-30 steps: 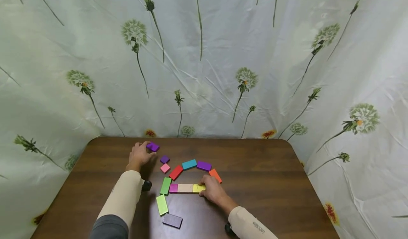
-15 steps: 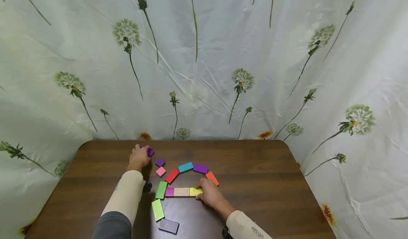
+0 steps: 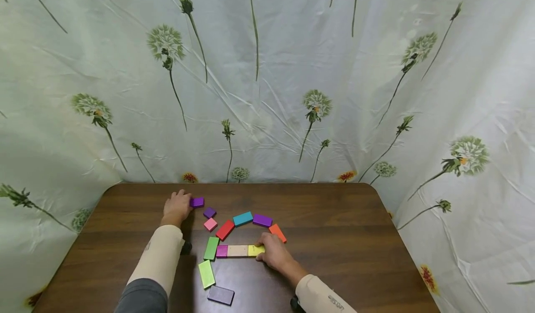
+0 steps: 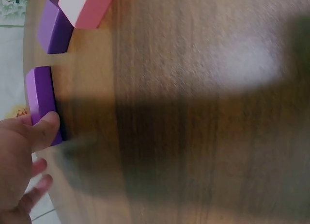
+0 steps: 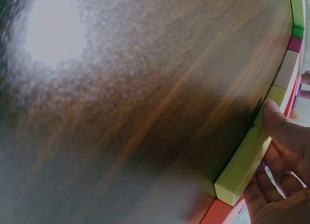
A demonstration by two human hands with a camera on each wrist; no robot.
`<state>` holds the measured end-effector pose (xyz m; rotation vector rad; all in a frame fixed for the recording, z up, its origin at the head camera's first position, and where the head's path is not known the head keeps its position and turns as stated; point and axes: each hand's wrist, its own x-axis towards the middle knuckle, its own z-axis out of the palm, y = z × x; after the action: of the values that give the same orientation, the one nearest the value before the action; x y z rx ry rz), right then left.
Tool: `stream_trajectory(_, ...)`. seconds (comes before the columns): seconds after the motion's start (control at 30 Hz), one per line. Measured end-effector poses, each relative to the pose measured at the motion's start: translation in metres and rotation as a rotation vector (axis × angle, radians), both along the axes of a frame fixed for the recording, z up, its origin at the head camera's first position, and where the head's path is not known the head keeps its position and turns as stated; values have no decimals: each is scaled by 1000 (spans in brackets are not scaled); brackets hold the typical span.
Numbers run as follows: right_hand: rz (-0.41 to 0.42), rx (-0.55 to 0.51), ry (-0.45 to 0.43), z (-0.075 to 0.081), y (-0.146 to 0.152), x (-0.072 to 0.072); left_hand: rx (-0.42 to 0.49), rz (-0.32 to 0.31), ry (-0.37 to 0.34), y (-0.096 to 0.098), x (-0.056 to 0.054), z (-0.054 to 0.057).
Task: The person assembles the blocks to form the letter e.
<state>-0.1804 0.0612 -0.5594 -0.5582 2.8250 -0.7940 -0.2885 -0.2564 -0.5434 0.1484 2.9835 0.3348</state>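
At the far left of the table my left hand [image 3: 177, 207] pinches one end of a purple block [image 3: 197, 202]. In the left wrist view the thumb [image 4: 46, 129] lies along the near side of that purple block [image 4: 40, 95]. My right hand [image 3: 276, 251] grips a yellow block [image 3: 254, 251] at the right end of a straight row, its thumb [image 5: 273, 115] against the near side. Beside the yellow block are a beige block [image 3: 238, 251] and a magenta block [image 3: 222, 251].
An arc of blocks curves round the row: green [image 3: 211, 248], red [image 3: 225, 230], blue [image 3: 243, 218], purple [image 3: 262, 220] and orange [image 3: 277, 232]. Lime [image 3: 206, 274] and grey [image 3: 221, 295] blocks trail toward the front. Small pink [image 3: 211, 224] and dark purple [image 3: 210, 212] blocks lie farther back.
The purple block at the left hand has turned from slanted to nearly level, and that hand has shifted slightly left. The right hand stays at the yellow block. The head view has shifted slightly.
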Motion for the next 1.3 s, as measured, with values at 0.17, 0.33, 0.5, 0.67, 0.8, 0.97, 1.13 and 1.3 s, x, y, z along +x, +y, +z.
stream_trajectory(0.17, 18, 3, 7, 0, -1, 2, -30, -40, 45, -4, 8, -1)
stream_trajectory(0.33, 29, 2, 10, 1, -2, 5, -55, -100, 78, -5, 13, 1)
stream_trajectory(0.5, 19, -14, 3, 3, -5, 5, -65, -139, 158, -9, 15, 4)
stream_trajectory(0.67, 24, -13, 10, 5, -5, 6, -8, -150, 161, -16, 20, 6)
stream_trajectory(0.8, 27, -7, -1, 4, -4, 6, 57, -187, 180, -20, 27, 10)
stream_trajectory(0.97, 37, -5, 6, 3, -2, 3, 91, -297, 208, -17, 37, 20)
stream_trajectory(1.13, 36, 3, -1, 3, 0, -1, 70, -359, 205, -7, 49, 33)
stream_trajectory(1.3, 35, 3, -16, 2, 0, -3, 74, -387, 161, 3, 65, 48)
